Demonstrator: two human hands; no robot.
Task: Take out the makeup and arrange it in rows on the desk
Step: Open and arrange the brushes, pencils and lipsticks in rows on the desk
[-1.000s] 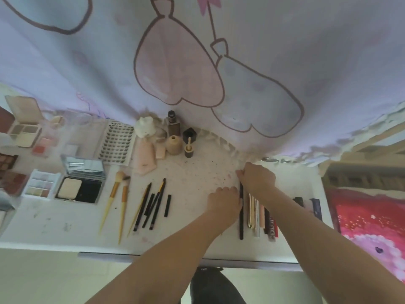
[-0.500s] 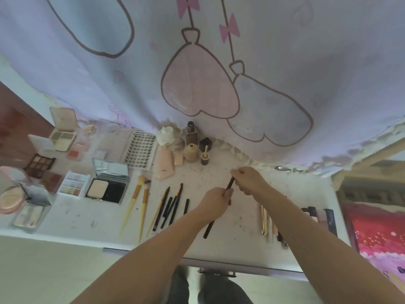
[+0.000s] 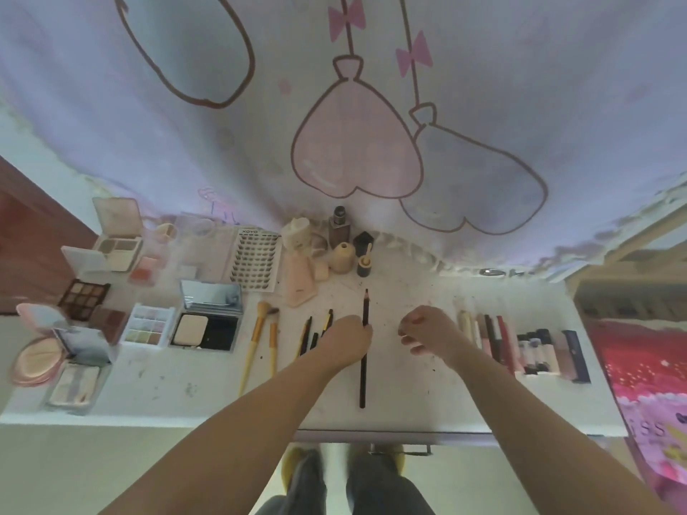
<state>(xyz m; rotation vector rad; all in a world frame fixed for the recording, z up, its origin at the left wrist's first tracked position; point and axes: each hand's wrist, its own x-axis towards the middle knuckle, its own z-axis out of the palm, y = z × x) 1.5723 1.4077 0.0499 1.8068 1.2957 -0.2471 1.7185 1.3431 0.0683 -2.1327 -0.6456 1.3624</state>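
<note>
The left hand [image 3: 347, 340] has its grip curled against the dark pencil [image 3: 364, 366], which lies lengthwise on the bench [image 3: 409, 395] right of the black brushes [image 3: 310, 334]. The right hand [image 3: 427, 334] hovers nearby, fingers loosely curled, holding nothing.

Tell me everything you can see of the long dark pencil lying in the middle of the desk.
The long dark brown makeup pencil is thin and straight, wooden-looking, with a sharpened tip pointing toward the curtain and its blunt end toward the desk's near edge. It lies flat on the stained white desk, in the gap to the right of the row of thin dark brushes. The left hand touches its upper half with curled fingers; whether it grips is unclear. The right hand is apart from it.
</note>
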